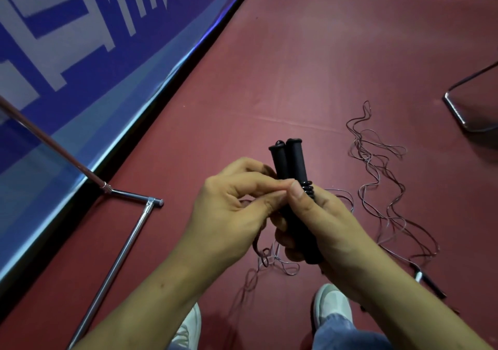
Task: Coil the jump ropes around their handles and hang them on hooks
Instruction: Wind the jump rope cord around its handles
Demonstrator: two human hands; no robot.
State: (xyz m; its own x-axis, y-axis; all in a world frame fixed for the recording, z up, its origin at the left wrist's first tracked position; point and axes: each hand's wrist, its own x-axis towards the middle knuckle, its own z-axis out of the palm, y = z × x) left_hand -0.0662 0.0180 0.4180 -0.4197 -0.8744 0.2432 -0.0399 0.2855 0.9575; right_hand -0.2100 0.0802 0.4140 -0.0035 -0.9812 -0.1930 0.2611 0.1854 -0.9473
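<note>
We saw two matte black handles (287, 161), with glossy black ribbed rings partway down one. The thin rope (363, 155) looked greyish mauve with pale glints. A further handle (428, 283) was black with a small white patch. The floor (323, 53) was dull brick red. The banner (80, 39) was deep blue, patterned with large pale grey-white block shapes, and lighter blue along its lower edge. The rack tubes (129, 231) were shiny silver chrome. Our shoes (332, 304) were white, our jeans (347, 336) faded blue.

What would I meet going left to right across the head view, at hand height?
Chrome rack tube → left hand → black handles → right hand → loose rope → metal frame at the right edge.
</note>
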